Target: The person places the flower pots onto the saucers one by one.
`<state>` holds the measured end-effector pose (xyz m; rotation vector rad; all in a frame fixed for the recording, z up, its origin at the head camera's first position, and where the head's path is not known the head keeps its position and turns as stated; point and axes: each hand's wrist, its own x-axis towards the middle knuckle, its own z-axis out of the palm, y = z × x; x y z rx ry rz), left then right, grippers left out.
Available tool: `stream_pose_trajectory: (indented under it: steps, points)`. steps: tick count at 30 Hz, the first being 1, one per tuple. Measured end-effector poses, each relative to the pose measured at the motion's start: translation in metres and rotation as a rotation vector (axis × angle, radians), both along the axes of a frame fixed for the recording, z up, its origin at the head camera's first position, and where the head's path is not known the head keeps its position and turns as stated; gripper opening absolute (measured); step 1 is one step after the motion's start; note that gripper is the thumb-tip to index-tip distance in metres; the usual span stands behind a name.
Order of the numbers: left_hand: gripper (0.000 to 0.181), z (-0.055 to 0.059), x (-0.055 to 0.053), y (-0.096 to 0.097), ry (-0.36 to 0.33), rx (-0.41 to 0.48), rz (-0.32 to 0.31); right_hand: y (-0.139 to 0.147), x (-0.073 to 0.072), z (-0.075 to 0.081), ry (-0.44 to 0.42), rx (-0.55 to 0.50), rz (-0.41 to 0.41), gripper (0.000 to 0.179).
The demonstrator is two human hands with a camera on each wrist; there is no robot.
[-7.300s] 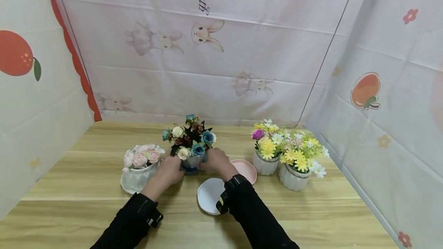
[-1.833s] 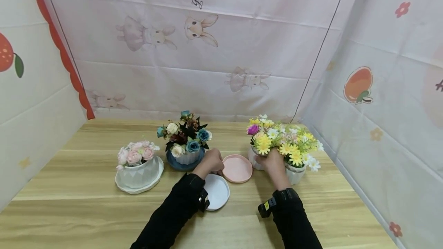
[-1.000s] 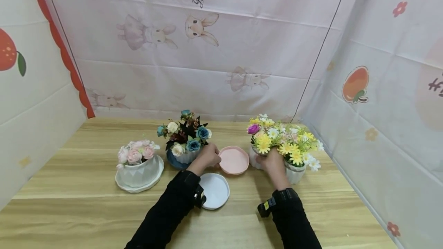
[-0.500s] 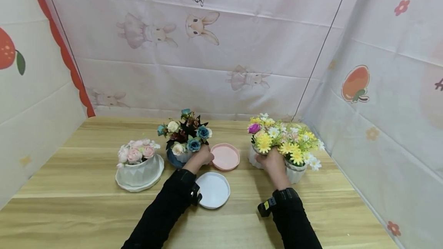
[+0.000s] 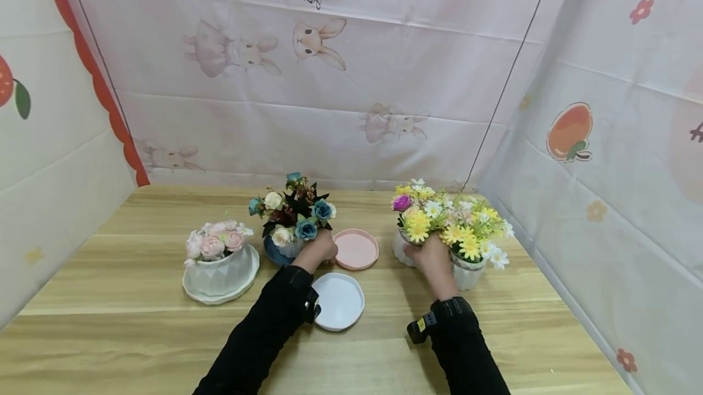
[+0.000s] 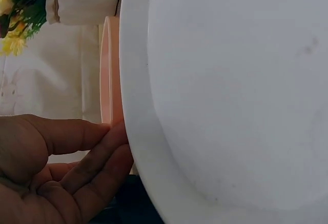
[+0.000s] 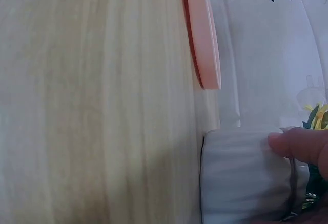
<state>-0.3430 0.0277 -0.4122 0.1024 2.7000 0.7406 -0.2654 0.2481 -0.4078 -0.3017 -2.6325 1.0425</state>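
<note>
My left hand (image 5: 320, 251) pinches the left rim of a round pink saucer (image 5: 357, 250); in the left wrist view the thumb and fingertips meet at the saucer's edge (image 6: 106, 75). A white saucer (image 5: 339, 303) lies just in front of it and fills much of that wrist view. To the right, my right hand (image 5: 435, 259) grips a whitish ribbed flowerpot (image 7: 241, 172) holding yellow, white and purple flowers (image 5: 417, 224). Its thumb (image 7: 294, 144) presses the pot's side near the rim. The hand hides part of the pot in the head view.
Beside the held pot stands a similar pot (image 5: 467, 274) of yellow and white daisies. Blue and cream roses (image 5: 296, 212) stand in a pot on a blue saucer (image 5: 273, 253), behind my left hand. At left, a pot of pink flowers (image 5: 219, 273) sits on a white saucer (image 5: 192, 293).
Both hands have left the blue-rose pot. My left hand has taken the pink saucer and shifted it left and slightly back, then held still. My right hand has taken hold of the yellow-flower pot.
</note>
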Motion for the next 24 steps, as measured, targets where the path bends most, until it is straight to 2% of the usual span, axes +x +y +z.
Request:
stream_pose_trajectory:
  steps: [5,10,13,18,24]
  points:
    - [0.010,-0.0018,-0.0023,-0.0009,-0.006,0.005,0.002,-0.0032,-0.0022,0.0015,-0.075,0.020,-0.010,0.064]
    - [0.013,-0.0034,-0.0026,-0.0019,-0.014,-0.007,0.004,-0.0055,-0.0045,0.0010,-0.118,0.011,-0.037,0.091]
    - [0.010,-0.0031,-0.0013,-0.0022,-0.020,-0.014,0.005,-0.0051,-0.0056,-0.0013,-0.149,-0.008,-0.048,0.101]
    - [0.019,-0.0002,0.0014,-0.0022,-0.007,0.006,0.000,-0.0021,-0.0083,-0.0052,-0.139,-0.044,-0.042,0.106]
    - [0.012,-0.0023,-0.0020,-0.0001,-0.034,0.020,0.026,0.0001,-0.0090,-0.0063,-0.136,-0.077,-0.038,0.106]
